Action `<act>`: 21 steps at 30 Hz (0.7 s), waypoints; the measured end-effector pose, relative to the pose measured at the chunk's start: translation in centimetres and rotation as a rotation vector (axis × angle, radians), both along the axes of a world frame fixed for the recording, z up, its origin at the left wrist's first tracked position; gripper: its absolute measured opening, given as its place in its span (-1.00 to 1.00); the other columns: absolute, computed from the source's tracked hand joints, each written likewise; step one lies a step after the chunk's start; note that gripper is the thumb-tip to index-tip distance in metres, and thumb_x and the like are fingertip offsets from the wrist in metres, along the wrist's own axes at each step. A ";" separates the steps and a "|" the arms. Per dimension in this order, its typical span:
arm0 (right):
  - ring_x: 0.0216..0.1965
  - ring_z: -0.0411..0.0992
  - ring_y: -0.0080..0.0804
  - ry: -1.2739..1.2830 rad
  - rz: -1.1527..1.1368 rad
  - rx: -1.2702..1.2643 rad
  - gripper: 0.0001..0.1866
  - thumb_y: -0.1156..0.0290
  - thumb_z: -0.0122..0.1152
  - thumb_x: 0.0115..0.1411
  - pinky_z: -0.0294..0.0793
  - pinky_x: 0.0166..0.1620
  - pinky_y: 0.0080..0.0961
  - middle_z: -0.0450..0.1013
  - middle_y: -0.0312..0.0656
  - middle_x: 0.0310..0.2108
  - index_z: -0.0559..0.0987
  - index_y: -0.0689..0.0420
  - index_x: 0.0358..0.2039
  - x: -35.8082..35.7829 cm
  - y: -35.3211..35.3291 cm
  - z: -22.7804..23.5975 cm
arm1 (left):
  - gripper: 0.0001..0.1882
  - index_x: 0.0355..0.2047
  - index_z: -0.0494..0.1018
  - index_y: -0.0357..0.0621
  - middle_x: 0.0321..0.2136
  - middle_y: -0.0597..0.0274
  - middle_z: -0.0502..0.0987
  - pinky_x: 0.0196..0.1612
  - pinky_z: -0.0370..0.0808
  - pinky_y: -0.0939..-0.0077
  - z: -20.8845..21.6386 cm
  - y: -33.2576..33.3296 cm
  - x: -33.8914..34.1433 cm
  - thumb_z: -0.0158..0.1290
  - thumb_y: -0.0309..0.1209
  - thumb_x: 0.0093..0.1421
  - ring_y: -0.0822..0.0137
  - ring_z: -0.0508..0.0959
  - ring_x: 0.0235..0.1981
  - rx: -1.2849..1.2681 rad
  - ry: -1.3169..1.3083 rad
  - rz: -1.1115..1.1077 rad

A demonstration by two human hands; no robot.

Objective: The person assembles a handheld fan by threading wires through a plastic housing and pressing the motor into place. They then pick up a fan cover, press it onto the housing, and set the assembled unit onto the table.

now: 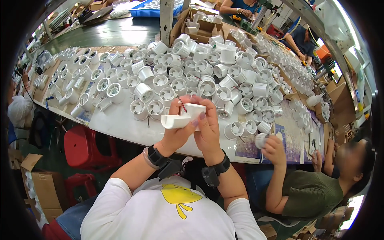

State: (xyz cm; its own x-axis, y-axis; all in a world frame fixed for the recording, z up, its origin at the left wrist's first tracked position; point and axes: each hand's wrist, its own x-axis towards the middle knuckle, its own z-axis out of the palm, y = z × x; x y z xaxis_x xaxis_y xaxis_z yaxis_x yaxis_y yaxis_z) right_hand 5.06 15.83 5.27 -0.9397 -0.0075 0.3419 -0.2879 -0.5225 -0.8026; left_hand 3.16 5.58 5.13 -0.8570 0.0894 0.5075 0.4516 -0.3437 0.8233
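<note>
Between my two hands, above the near edge of the table, is a white plastic housing (pixel 176 121) with a trough-like handle pointing left. Thin red and dark wires (pixel 182 104) come out of its top. My left hand (pixel 173 137) is closed round it from the left, the thumb on its front. From the other side my right hand (pixel 209 134) grips the same part, thumb pressed near the left thumb. The fingers behind the housing are partly hidden. Just beyond my hands stand several white cylindrical fan housings (pixel 167 94) with fan blades inside.
A large heap of fan housings (pixel 200 68) covers the table's middle; handled ones (pixel 114 91) stand in rows at left. At right, a co-worker's hand (pixel 274 150) holds a white round part. A red stool (pixel 86 148) stands lower left. A metal post (pixel 166 24) rises behind, beside a cardboard box (pixel 176 32).
</note>
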 end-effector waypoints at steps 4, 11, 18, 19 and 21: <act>0.25 0.14 -0.31 0.128 -0.118 0.196 -0.73 0.40 -0.10 0.36 0.12 0.28 -0.34 0.11 -0.11 0.26 0.30 0.10 0.05 -0.3 0.0 0.7 | -0.64 -0.06 0.30 -0.17 -0.05 0.20 0.34 0.11 0.32 0.40 1.1 -0.4 -0.3 0.03 -0.47 0.11 0.30 0.36 0.02 0.307 -0.244 -0.238; 0.27 0.12 -0.31 0.092 0.022 -0.051 -0.75 0.41 -0.08 0.36 0.09 0.29 -0.32 0.11 -0.12 0.26 0.32 0.11 0.03 0.5 -0.6 1.1 | -0.57 -0.01 0.26 -0.18 -0.01 0.13 0.35 0.16 0.32 0.32 0.8 -0.7 -0.5 -0.01 -0.32 0.12 0.27 0.38 0.04 0.456 -0.384 -0.397; 0.25 0.14 -0.29 0.136 -0.082 -0.080 -0.77 0.38 -0.09 0.37 0.12 0.29 -0.29 0.20 -0.14 0.18 0.35 0.08 0.00 0.4 -1.3 0.6 | -0.71 -0.09 0.32 -0.15 -0.05 0.19 0.36 0.10 0.34 0.40 1.7 -0.2 -0.2 0.00 -0.40 0.17 0.38 0.39 -0.02 0.547 -0.376 -0.400; 0.25 0.14 -0.29 0.137 -0.081 -0.078 -0.77 0.38 -0.09 0.37 0.12 0.29 -0.29 0.20 -0.14 0.18 0.35 0.08 0.00 0.3 -1.3 0.7 | -0.66 -0.07 0.30 -0.16 -0.04 0.16 0.36 0.14 0.30 0.37 1.4 -0.2 -0.4 0.01 -0.35 0.15 0.34 0.38 0.02 0.377 -0.315 -0.294; 0.21 0.19 -0.30 -0.043 -0.065 -0.182 -0.78 0.34 -0.10 0.38 0.16 0.27 -0.31 0.24 -0.17 0.15 0.35 0.06 -0.01 0.1 -1.3 1.0 | -0.54 -0.02 0.27 -0.18 -0.03 0.12 0.36 0.22 0.22 0.30 0.9 -0.4 -0.8 0.03 -0.24 0.11 0.24 0.36 0.08 0.038 -0.191 -0.081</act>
State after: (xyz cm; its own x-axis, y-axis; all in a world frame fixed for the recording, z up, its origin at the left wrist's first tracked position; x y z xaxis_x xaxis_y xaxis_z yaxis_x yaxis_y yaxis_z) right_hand 5.12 14.50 6.26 -0.9498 0.1122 0.2919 -0.2935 -0.6417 -0.7085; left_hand 2.35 5.18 6.06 -0.9286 0.1463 0.3411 0.2583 -0.4051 0.8770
